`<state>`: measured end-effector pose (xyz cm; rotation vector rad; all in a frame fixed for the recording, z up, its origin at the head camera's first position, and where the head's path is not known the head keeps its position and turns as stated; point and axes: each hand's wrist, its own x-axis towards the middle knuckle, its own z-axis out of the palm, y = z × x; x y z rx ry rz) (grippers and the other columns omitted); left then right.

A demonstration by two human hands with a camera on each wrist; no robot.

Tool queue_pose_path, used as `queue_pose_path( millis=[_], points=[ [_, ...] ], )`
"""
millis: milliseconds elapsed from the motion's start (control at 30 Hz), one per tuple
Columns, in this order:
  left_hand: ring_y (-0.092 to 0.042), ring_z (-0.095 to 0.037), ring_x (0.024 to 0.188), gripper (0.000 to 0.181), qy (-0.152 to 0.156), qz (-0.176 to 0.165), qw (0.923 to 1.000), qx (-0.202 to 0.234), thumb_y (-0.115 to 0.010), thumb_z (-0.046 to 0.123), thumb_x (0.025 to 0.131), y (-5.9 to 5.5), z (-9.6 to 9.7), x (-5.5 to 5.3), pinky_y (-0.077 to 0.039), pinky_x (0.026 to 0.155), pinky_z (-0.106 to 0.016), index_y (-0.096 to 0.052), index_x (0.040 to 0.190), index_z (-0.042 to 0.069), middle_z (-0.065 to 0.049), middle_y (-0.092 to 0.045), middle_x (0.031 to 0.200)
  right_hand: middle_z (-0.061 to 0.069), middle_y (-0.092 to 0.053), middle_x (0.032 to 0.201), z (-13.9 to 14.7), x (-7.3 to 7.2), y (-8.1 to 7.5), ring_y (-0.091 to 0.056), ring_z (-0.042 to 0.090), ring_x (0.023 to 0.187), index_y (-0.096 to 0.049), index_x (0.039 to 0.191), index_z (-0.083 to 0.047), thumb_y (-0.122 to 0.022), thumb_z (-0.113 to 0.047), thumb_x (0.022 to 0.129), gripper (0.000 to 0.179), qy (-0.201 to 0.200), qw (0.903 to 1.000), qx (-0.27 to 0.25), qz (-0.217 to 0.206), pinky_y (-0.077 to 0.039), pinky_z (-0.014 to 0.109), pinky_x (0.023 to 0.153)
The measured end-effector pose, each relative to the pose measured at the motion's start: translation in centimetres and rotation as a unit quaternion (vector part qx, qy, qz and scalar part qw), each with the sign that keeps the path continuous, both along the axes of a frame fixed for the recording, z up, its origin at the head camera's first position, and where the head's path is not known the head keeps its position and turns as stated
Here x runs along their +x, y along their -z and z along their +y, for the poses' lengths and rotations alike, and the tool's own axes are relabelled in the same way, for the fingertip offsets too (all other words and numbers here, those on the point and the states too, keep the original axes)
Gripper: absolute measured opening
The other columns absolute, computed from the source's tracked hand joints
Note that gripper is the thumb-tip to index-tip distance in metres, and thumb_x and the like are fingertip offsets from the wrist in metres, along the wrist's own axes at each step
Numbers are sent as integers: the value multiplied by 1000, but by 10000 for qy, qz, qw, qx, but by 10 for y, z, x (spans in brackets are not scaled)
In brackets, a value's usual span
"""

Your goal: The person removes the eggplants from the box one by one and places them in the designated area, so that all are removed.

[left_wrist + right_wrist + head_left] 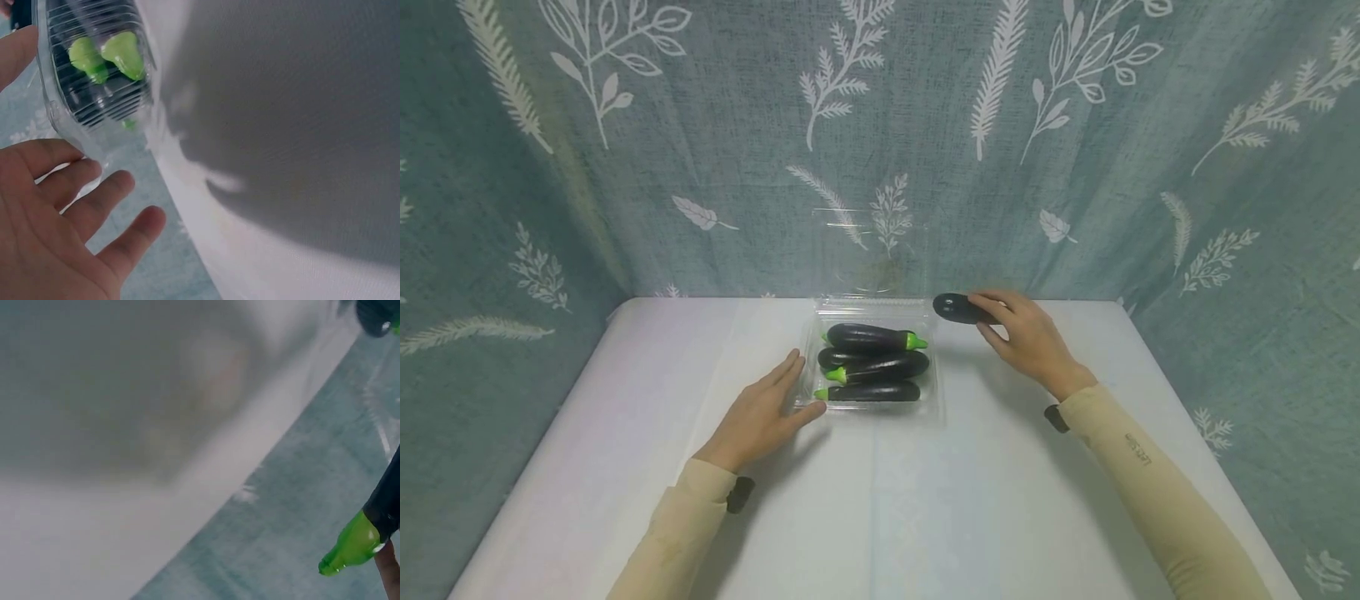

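My right hand (1030, 337) grips a dark eggplant (953, 308) between thumb and fingers, above the table just right of a clear plastic clamshell box (933, 392). In the right wrist view, this eggplant's green stem cap (353, 547) points away from the box. Several eggplants (880, 367) lie sideways in the box, green stems towards either side. Fingers straight and spread, my left hand (767, 421) rests at the box's left side, its thumb by the front left corner. The left wrist view shows green stem caps (124, 55) through the ribbed box wall.
The box's clear lid (872, 258) stands raised at the back, against a grey-green curtain (737, 167) with white leaf prints. The curtain also encloses both sides of the white table (880, 517). A dark band (741, 494) sits at my left wrist.
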<state>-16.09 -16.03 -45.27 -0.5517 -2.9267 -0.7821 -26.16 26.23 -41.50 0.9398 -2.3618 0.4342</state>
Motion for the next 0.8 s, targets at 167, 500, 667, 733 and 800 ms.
queue_pose_path(
  millis=[167, 500, 667, 733, 800],
  points=[
    [-35, -39, 145, 89, 7, -1, 10000, -10, -59, 60, 97, 1, -1, 0, -32, 117, -53, -33, 156, -1, -16, -29, 163, 15, -63, 131, 13, -5, 12, -61, 36, 118, -65, 133, -8, -80, -9, 87, 48, 173, 9997, 130, -98, -51, 53, 97],
    [-34, -37, 146, 91, -85, -126, 9999, 26, -58, 62, 96, 2, -2, 0, -31, 118, -53, -32, 158, 1, -13, -26, 165, 16, -63, 130, 26, -11, 33, -61, 38, 116, -64, 132, -9, -79, -9, 88, 46, 560, 9944, 434, -787, -50, 55, 96],
    [-34, -38, 146, 91, -74, -158, 9998, 30, -58, 63, 96, 2, -2, 0, -31, 118, -54, -32, 158, 1, -13, -26, 165, 18, -63, 130, 30, -10, 43, -61, 39, 117, -64, 132, -7, -77, -8, 89, 45, 623, 9900, 597, -1113, -50, 55, 97],
    [-33, -37, 147, 91, -54, -173, 9998, 36, -58, 63, 96, 1, -1, 0, -31, 118, -54, -32, 158, 1, -12, -26, 165, 18, -63, 130, 31, -9, 45, -61, 39, 117, -64, 133, -7, -77, -7, 89, 45, 689, 9874, 603, -1288, -50, 56, 98],
    [-33, -36, 147, 91, -53, -194, 9998, 38, -57, 63, 96, 0, -1, 0, -31, 118, -53, -32, 158, 2, -11, -25, 166, 19, -63, 129, 32, -9, 46, -61, 39, 117, -63, 134, -7, -76, -7, 90, 46, 771, 9834, 607, -1523, -49, 56, 99]
  ],
)
